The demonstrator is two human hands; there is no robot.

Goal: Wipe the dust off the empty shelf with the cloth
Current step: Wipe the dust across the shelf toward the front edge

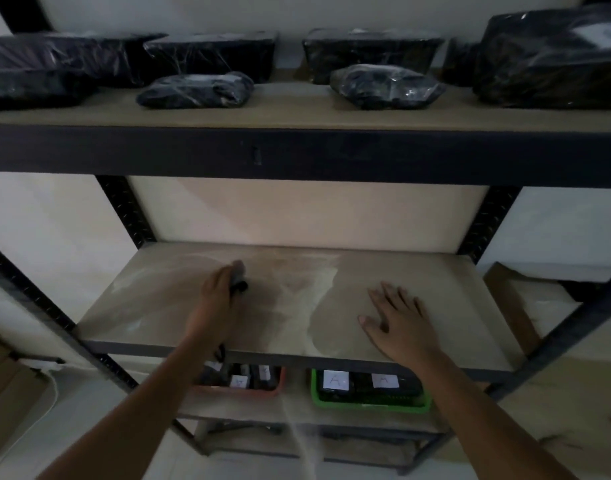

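Two hands on one shelf: left gripping cloth (dark), right flat.

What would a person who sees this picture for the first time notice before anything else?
Most likely the two bare hands on the empty middle shelf: the left hand grips a dark cloth near the shelf's left centre, and the right hand lies flat and open to its right. Pale dust streaks curve across the board between them. Above, black plastic-wrapped packages crowd the upper shelf.
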